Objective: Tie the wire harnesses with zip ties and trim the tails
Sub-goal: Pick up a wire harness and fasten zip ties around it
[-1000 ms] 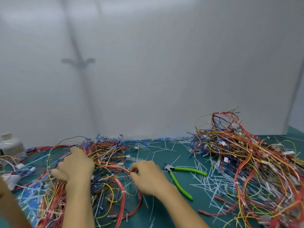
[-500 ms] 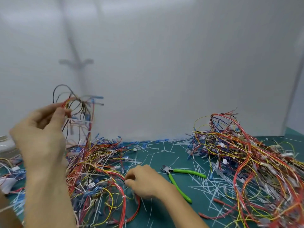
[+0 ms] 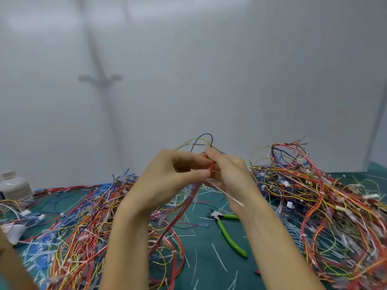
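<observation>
Head view. The left hand [image 3: 167, 176] and right hand [image 3: 230, 174] meet above and behind the green-handled cutters [image 3: 228, 233]. One second ago both lay low on the wire pile left of the cutters. Half a second ago the left hand had lifted one wire harness [image 3: 204, 141] high to the left, while the right hand stayed on the table [image 3: 209, 258] just left of the cutters.

The harness is now held in the air between the hands. The left thumb and fingers pinch it. The right fingers are curled round a white zip tie [image 3: 228, 195], whose free end slants down toward the cutters. Judged from this, selection is over and the wrapping of the tie is beginning. Trimming is not yet due, and the cutters lie untouched.

Counts:
- two hands
- one harness in hand
- one zip tie in hand
- one pair of cutters
- two heaps: the left pile [image 3: 94, 216] and the right pile [image 3: 314, 195] of the cutters
- one bottle [image 3: 14, 187], far left of the cutters
- cut tails scattered around the cutters, too many to count
</observation>
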Motion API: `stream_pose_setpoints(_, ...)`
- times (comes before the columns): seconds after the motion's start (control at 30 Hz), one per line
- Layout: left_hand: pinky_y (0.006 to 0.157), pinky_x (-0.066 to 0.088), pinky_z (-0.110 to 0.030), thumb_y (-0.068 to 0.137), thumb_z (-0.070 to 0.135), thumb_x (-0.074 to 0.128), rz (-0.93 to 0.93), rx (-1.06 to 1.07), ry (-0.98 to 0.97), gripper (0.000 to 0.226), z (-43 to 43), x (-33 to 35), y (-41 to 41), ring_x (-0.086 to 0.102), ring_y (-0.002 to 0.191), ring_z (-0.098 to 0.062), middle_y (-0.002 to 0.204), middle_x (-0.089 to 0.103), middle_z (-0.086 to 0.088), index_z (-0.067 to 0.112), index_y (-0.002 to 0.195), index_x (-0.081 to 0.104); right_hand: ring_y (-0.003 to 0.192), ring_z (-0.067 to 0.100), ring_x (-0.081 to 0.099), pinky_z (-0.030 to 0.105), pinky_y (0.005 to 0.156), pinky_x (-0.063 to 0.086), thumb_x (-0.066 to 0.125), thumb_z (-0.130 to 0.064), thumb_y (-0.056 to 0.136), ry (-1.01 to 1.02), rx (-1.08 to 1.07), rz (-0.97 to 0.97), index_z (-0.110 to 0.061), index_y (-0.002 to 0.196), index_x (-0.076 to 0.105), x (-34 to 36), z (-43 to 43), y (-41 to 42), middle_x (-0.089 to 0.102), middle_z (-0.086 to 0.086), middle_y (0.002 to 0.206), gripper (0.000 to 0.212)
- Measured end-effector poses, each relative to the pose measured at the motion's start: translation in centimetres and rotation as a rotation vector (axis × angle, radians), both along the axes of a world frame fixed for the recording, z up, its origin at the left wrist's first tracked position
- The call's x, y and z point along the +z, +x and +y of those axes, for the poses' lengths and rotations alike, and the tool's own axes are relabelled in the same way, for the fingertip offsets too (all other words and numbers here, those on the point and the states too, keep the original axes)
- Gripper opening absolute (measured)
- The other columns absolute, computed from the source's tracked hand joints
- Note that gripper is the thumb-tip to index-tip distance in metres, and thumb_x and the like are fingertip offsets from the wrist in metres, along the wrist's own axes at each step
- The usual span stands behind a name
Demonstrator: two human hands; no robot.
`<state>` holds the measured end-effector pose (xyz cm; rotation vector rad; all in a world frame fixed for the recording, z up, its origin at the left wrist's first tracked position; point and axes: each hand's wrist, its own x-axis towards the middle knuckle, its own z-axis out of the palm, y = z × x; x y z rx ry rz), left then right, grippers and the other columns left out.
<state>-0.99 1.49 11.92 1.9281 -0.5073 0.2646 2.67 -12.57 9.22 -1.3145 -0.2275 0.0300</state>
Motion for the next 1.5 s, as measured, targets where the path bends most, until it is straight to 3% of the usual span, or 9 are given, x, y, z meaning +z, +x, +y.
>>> stream_pose_setpoints(0.17, 0.064, 0.051, -0.02, 0.09, 0.005, 0.062, 0.021, 0.297, -0.177, 0.019, 1.8, -1.0, 1.3, 0.065, 0.064, -0.009, 0.09, 0.077, 0.0, 0.016, 0.102, 0.07, 0.066, 0.012, 0.066, 0.027, 0.069, 0.052, 0.047, -0.014, 0.101, -0.075, 0.064, -0.158, -0.011, 0.091, 0.071, 0.6, -3.0, 0.2, 0.077, 0.004, 0.089, 0.027)
stream_pose_setpoints(0.27, 0.088, 0.05, -0.034, 0.088, 0.006, 0.061, 0.059, 0.612, 0.298, 0.04, 3.9, -2.6, 2.7, 0.064, 0.102, -0.019, 0.121, 0.067, -0.004, 0.02, 0.125, 0.056, 0.066, 0.012, 0.062, 0.022, 0.065, 0.052, 0.047, -0.009, 0.098, -0.025, 0.1, -0.233, -0.008, 0.091, 0.072, 1.4, -4.4, -0.2, 0.076, 0.01, 0.095, 0.027)
stream_pose_setpoints(0.47, 0.11, 0.038, -0.035, 0.082, 0.03, 0.079, 0.562, 0.318, 0.744, 0.06, 5.7, -5.5, 3.3, 0.05, 0.13, -0.021, 0.145, 0.051, -0.005, 0.018, 0.136, 0.055, 0.055, 0.01, 0.036, 0.019, 0.056, 0.033, 0.046, -0.009, 0.099, 0.174, -0.012, -0.384, -0.01, 0.083, 0.069, 2.1, -5.2, -0.3, 0.071, 0.006, 0.08, 0.028)
stream_pose_setpoints(0.6, 0.102, 0.039, -0.032, 0.079, 0.019, 0.081, 0.616, 0.372, 0.816, 0.044, 7.1, -7.1, 3.9, 0.051, 0.128, -0.023, 0.144, 0.052, -0.003, 0.027, 0.12, 0.067, 0.052, 0.01, 0.023, 0.016, 0.049, 0.024, 0.047, -0.019, 0.101, 0.119, -0.207, -0.498, -0.019, 0.083, 0.072, 2.3, -8.0, -0.1, 0.072, 0.0, 0.082, 0.031)
stream_pose_setpoints(0.93, 0.111, 0.028, -0.031, 0.093, 0.008, 0.063, 0.677, 0.41, 0.762, 0.046, 9.6, -9.5, 4.1, 0.032, 0.144, -0.026, 0.16, 0.026, -0.005, 0.022, 0.136, 0.057, 0.039, 0.005, 0.021, 0.022, 0.042, 0.017, 0.052, -0.026, 0.096, -0.046, -0.555, -0.524, -0.029, 0.075, 0.076, 2.3, -11.3, 0.2, 0.046, 0.014, 0.07, 0.031)
stream_pose_setpoints(1.1, 0.111, 0.033, -0.039, 0.093, -0.004, 0.057, 0.719, 0.477, 0.756, 0.047, 9.4, -9.3, 4.0, 0.039, 0.139, -0.031, 0.153, 0.039, -0.011, 0.016, 0.135, 0.057, 0.043, 0.006, 0.03, 0.031, 0.053, 0.028, 0.049, -0.03, 0.095, -0.115, -0.684, -0.517, -0.037, 0.071, 0.074, 1.8, -11.6, 0.5, 0.041, -0.012, 0.044, 0.035)
stream_pose_setpoints(1.23, 0.112, 0.033, -0.048, 0.091, 0.012, 0.059, 0.473, 0.567, 1.078, 0.037, 6.3, -8.0, 4.3, 0.04, 0.134, -0.026, 0.142, 0.05, -0.003, 0.028, 0.124, 0.062, 0.039, 0.005, 0.021, 0.02, 0.041, 0.02, 0.051, -0.029, 0.096, -0.058, -0.648, -0.564, -0.029, 0.075, 0.074, 2.3, -10.3, 0.2, 0.028, -0.011, 0.042, 0.031)
stream_pose_setpoints(1.4, 0.099, 0.048, -0.025, 0.088, 0.038, 0.07, 0.39, -0.069, 0.564, 0.024, 1.7, -5.5, 3.9, 0.062, 0.109, -0.001, 0.116, 0.069, 0.014, 0.032, 0.111, 0.071, 0.055, 0.02, 0.017, 0.02, 0.045, 0.017, 0.05, -0.023, 0.103, 0.097, -0.53, -0.645, -0.028, 0.089, 0.074, 3.1, -8.6, -0.4, 0.024, 0.008, 0.066, 0.028)
stream_pose_setpoints(1.5, 0.084, 0.049, -0.024, 0.085, 0.045, 0.072, 0.472, -0.061, 0.722, 0.025, 0.8, -7.0, 4.7, 0.066, 0.091, -0.005, 0.097, 0.073, 0.012, 0.023, 0.098, 0.073, 0.056, 0.017, 0.021, 0.018, 0.046, 0.019, 0.05, -0.024, 0.104, 0.117, -0.576, -0.648, -0.026, 0.094, 0.072, 3.0, -9.5, -0.4, 0.027, 0.008, 0.066, 0.024)
